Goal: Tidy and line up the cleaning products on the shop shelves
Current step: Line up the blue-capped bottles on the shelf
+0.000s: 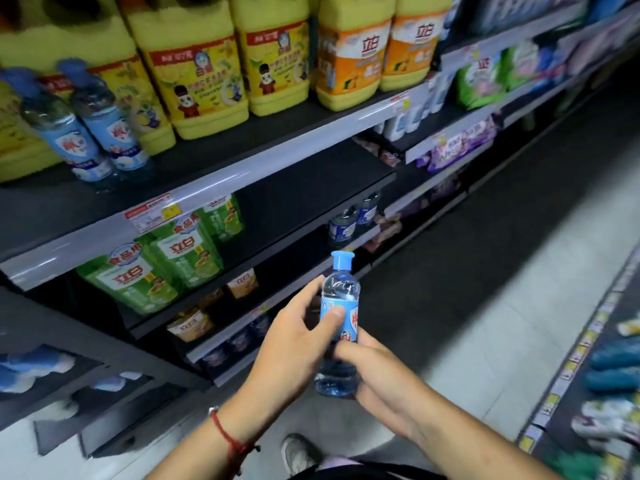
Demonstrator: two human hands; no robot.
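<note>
Held item: small clear bottle (338, 323) with a blue cap and blue label, blue-tinted liquid inside, upright, carried in the aisle in front of the shelves, level with the lower shelf edges and resting on no shelf.
Left hand (294, 337): fingers curled round the bottle's label, thumb pressed on the front of the label; a red string bracelet (227, 436) circles the wrist.
Right hand (377, 372): fingers wrapped round the lower half of the bottle from the right side, gripping it near the base.
Upper shelf (277, 157): two matching blue bottles (97, 123) stand side by side near its front edge toward the left end, both leaning; behind them a row of large yellow jugs (194, 64) along the back, with two orange-labelled jugs (353, 53) at the right end of the row.
Shelf edge: grey price strip with a red and yellow price tag (154, 211) under the front edge.
Middle shelf (311, 244): green refill pouches (162, 261) lined at the left part; two more small blue-labelled bottles (353, 220) toward the right end, close to the front edge.
Lower shelves: orange pouches (190, 325) and dark packs, blurred, not readable.
Floor (485, 306): grey aisle; one light shoe (298, 452) at the bottom edge.
Opposite shelf, right side: blurred items, not identifiable.
</note>
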